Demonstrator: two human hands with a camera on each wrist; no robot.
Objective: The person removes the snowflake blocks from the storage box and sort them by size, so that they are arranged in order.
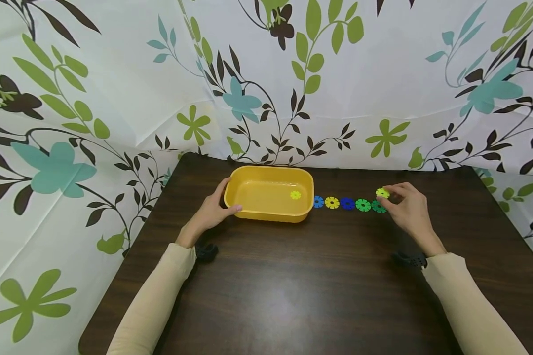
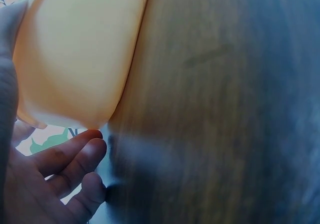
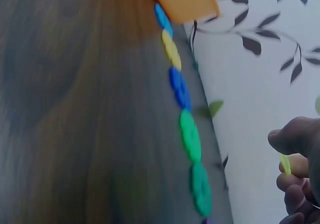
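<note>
My left hand (image 1: 210, 211) grips the left end of a yellow plastic tray (image 1: 271, 216), thumb over the near rim and fingers at the outer wall. One yellow-green notched disc (image 1: 295, 195) lies inside it, toward the right. Between thumb and fingers, my right hand (image 1: 409, 209) pinches another yellow-green notched disc (image 1: 383, 193), seen edge-on in the right wrist view. It is at the right end of a row of notched discs on the table: light blue (image 1: 319, 201), yellow (image 1: 331, 202), dark blue (image 1: 348, 203), green (image 1: 362, 205) and darker green (image 1: 378, 207), the last partly behind the hand.
Everything rests on a dark wood-grain table (image 1: 275, 276). A white cloth with leaf and flower prints (image 1: 266, 74) hangs behind its far edge and along the sides. At the bottom of the right wrist view, a purple bit (image 3: 206, 221) shows past the darker green disc.
</note>
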